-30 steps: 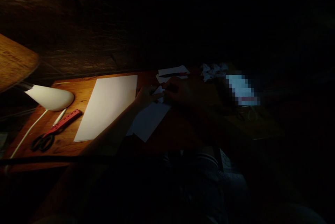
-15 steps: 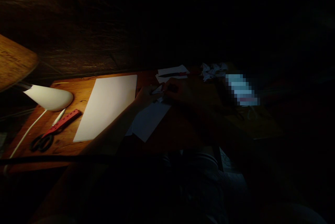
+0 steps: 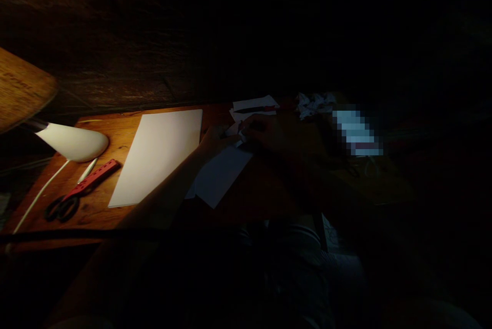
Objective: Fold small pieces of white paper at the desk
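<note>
In dim light, my left hand and my right hand meet over the middle of the table. Closed fingers of both hands pinch a small piece of white paper, which looks folded; its exact shape is too dark to read. Just below them, loose white paper sheets lie on the wood. Behind my hands, a dark pointed tool with a reddish end rests on more white paper.
Left on the wooden table stand a lamp base, scissors with a red perforated strip, and a paper stack. Crumpled paper and a bright blurred-out object lie right. A dark wall rises behind.
My right hand has shifted slightly, its fingers turned on the small paper, and more of its white shows between the hands. The things on the table stay put.
</note>
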A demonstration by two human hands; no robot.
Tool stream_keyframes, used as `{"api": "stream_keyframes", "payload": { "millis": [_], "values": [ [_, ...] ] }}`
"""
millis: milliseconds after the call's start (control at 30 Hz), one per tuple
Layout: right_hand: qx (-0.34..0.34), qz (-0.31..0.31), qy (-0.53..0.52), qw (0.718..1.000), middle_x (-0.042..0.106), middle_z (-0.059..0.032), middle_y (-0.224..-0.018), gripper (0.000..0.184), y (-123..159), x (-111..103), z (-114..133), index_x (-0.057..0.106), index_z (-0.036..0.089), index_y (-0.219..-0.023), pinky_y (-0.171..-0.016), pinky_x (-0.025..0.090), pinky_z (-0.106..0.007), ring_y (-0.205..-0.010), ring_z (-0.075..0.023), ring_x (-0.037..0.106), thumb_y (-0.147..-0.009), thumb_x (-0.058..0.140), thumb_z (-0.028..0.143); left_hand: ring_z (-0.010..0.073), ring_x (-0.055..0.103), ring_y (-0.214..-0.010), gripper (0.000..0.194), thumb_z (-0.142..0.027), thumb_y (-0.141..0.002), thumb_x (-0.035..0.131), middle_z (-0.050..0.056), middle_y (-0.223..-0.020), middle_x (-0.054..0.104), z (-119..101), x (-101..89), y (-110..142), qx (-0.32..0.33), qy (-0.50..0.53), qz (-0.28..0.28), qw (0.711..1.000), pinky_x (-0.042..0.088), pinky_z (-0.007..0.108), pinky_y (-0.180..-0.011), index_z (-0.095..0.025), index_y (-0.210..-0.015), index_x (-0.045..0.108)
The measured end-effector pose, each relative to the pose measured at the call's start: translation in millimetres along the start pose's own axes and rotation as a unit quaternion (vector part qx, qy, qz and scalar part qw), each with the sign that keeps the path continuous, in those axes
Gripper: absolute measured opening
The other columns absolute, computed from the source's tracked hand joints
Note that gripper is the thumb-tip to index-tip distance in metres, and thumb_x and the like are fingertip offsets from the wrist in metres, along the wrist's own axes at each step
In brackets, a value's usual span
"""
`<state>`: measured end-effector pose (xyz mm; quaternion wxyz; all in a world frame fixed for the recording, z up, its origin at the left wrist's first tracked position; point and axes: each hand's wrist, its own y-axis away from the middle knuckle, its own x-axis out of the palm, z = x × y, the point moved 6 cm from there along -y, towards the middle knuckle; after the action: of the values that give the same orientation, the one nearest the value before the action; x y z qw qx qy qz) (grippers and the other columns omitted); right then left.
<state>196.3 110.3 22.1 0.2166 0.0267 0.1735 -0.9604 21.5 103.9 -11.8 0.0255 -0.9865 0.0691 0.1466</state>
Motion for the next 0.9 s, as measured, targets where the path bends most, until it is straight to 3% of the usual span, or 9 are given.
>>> {"api": "stream_keyframes", "payload": {
  "millis": [233, 367, 567, 700, 900],
  "values": [
    [-0.011, -0.009, -0.025, 1.0, 0.075, -0.0038, -0.089, 0.026, 0.9, 2.6, 4.9, 0.069, 0.02, -0.081, -0.083, 0.055, -0.033, -0.087, -0.0182, 0.067, -0.076, 0.082, 0.042, 0.0074, 0.046, -0.05, 0.028, -0.036, -0.064, 0.087, -0.003, -0.056, 0.058, 5.3, -3.5, -0.4, -0.015, 0.044, 0.005, 0.999, 0.029, 0.02, -0.046, -0.014, -0.071, 0.071],
    [-0.018, -0.005, -0.011, 1.0, 0.074, -0.0037, -0.089, 0.019, 1.8, 1.9, 7.4, 0.07, 0.02, -0.082, -0.083, 0.054, -0.032, -0.086, -0.0173, 0.066, -0.079, 0.078, 0.036, 0.0103, 0.055, -0.055, 0.029, -0.034, -0.06, 0.087, 0.0, -0.064, 0.066, 2.9, -5.0, 0.0, 0.0, 0.086, -0.002, 0.996, 0.039, 0.021, -0.049, -0.014, -0.075, 0.073],
    [-0.044, 0.007, 0.066, 0.997, 0.072, -0.0034, -0.093, 0.002, 1.4, -1.2, 11.3, 0.07, 0.021, -0.081, -0.083, 0.052, -0.032, -0.088, -0.0173, 0.066, -0.08, 0.071, 0.023, 0.0096, 0.053, -0.051, 0.019, -0.022, -0.06, 0.083, -0.002, -0.059, 0.063, -7.8, -4.3, 2.6, -0.015, 0.085, -0.027, 0.996, 0.038, 0.02, -0.046, -0.014, -0.073, 0.072],
    [-0.087, 0.017, 0.128, 0.988, 0.071, -0.0039, -0.09, 0.011, 2.7, -1.6, 18.9, 0.07, 0.021, -0.075, -0.082, 0.051, -0.033, -0.086, -0.0176, 0.064, -0.081, 0.062, 0.017, 0.0084, 0.046, -0.051, 0.017, -0.025, -0.061, 0.076, -0.003, -0.056, 0.055, -16.6, -7.2, 5.5, -0.002, 0.116, -0.062, 0.991, 0.036, 0.021, -0.048, -0.016, -0.063, 0.063],
    [-0.087, 0.008, 0.108, 0.99, 0.07, -0.004, -0.09, 0.01, 5.9, 0.1, 20.7, 0.067, 0.02, -0.091, -0.076, 0.049, -0.032, -0.082, -0.0188, 0.064, -0.086, 0.063, 0.028, 0.0122, 0.054, -0.063, 0.02, -0.028, -0.062, 0.073, 0.0, -0.068, 0.063, -16.8, -4.7, 6.8, 0.025, 0.066, -0.037, 0.997, 0.04, 0.023, -0.057, -0.015, -0.077, 0.069]
  ]
}}
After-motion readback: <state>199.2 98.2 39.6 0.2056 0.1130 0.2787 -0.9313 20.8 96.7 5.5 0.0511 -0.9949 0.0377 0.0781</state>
